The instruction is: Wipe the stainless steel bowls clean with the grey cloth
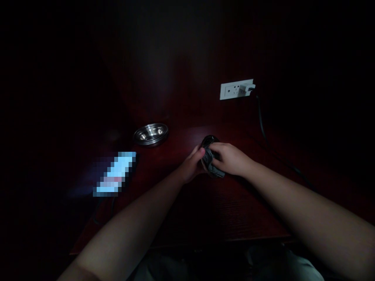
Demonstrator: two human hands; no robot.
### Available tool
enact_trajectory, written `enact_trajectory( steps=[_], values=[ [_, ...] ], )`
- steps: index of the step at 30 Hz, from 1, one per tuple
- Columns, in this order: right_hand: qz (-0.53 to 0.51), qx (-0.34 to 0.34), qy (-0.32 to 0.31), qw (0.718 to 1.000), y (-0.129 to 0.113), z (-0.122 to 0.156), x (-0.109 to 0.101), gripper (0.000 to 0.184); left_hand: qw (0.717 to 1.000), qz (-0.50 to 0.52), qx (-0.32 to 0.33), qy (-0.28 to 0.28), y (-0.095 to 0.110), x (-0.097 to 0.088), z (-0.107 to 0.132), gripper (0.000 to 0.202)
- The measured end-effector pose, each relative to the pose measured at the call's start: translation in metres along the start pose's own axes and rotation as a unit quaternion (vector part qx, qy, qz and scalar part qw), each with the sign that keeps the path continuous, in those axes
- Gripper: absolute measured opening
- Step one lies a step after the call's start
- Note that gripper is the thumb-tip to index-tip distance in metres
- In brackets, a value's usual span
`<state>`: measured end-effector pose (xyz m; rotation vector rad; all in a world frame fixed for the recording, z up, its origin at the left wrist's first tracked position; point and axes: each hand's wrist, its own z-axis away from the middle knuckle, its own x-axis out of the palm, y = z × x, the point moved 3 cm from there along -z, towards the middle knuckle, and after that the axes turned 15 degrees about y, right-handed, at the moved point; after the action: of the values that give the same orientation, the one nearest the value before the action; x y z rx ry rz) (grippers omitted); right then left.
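Note:
Near the middle of the dark red table [211,218], my left hand [192,164] is closed on a round metal bowl [209,139], its thumb over the rim. The bowl is tilted on its side, and only parts of its dark, shiny edge show. My right hand [230,157] is closed on a dark grey knitted cloth [217,172], pressing it against the inside of the bowl. Part of the cloth hangs past the rim. My right fingertips are partly hidden by the cloth and the bowl.
Several stacked steel bowls [151,143] stand farther back on the left. A bright, pixelated screen [116,174] lies left of my forearm. At the back, a white wall socket [229,90] holds a plug [247,89]; its dark cable [261,123] runs down the right side.

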<state>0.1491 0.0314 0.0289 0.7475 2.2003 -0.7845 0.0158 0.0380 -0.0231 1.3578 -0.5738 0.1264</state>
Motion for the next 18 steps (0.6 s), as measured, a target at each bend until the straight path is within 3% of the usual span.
enact_trajectory(
  steps=[18],
  values=[
    [-0.022,-0.013,0.008,1.0,0.0015,0.0011,0.0018,0.013,1.0,-0.017,0.005,0.009,-0.0014,-0.0009,-0.0015,0.068]
  ],
)
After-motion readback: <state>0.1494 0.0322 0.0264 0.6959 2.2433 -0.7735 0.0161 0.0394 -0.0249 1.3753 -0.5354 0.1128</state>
